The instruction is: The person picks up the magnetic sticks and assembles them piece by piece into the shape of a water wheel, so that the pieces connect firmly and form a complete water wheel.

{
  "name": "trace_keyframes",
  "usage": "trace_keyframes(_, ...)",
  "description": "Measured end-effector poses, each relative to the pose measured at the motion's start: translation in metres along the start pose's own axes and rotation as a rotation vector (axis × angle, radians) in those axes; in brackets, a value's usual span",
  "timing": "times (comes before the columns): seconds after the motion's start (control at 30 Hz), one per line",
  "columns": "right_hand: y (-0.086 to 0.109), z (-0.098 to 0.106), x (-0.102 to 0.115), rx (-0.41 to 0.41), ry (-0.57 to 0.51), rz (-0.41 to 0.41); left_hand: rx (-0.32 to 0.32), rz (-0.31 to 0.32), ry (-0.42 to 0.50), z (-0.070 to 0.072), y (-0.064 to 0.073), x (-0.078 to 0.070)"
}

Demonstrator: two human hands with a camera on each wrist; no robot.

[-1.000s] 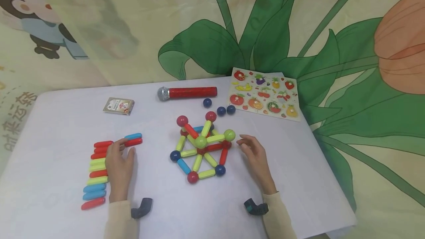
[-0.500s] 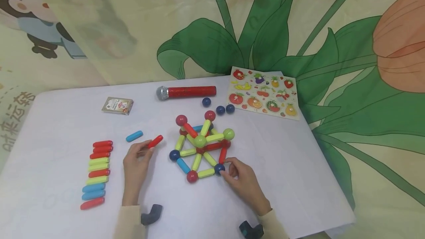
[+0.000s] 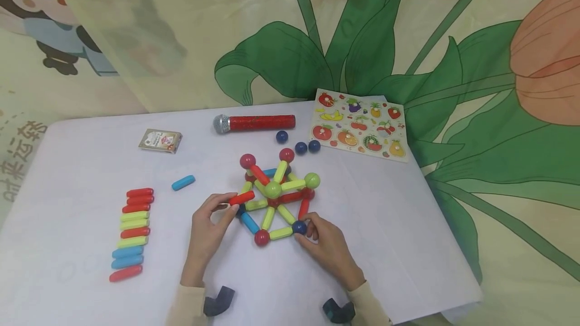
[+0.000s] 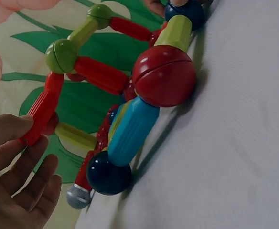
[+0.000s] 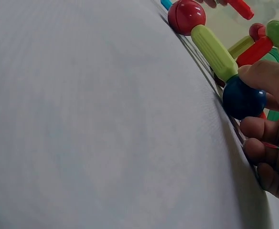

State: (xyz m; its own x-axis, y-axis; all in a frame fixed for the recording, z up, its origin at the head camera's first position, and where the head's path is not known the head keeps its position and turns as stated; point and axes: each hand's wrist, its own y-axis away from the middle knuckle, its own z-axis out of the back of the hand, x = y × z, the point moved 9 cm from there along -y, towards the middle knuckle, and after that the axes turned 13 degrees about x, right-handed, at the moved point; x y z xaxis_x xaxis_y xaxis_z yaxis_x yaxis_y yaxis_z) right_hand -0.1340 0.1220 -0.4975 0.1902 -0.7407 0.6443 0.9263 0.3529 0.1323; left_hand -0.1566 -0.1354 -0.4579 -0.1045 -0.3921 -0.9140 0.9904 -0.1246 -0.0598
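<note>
Red rod (image 3: 242,197) pinched by left hand (image 3: 207,233), right hand (image 3: 329,245) gripping blue ball (image 3: 299,227), loose rods (image 3: 134,224) left, microphone (image 3: 260,123) and fruit board (image 3: 360,136) behind.

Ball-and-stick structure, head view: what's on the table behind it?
Beyond the structure lie three loose blue balls, a red microphone and a fruit board. Whatever the structure covers cannot be seen.
</note>
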Motion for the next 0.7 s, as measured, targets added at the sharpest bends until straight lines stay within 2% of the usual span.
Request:
trace_keyframes(0.23,0.0,-0.001,-0.002,0.001,-0.014,-0.003,0.024,-0.055,0.036,-0.003,-0.004,-0.015)
trace_keyframes(0.53,0.0,-0.002,-0.002,0.009,-0.023,-0.008,0.037,-0.131,0.044,-0.011,-0.009,-0.024)
trace_keyframes(0.7,0.0,-0.001,-0.001,0.01,-0.026,-0.005,0.04,-0.117,0.044,-0.011,-0.009,-0.028)
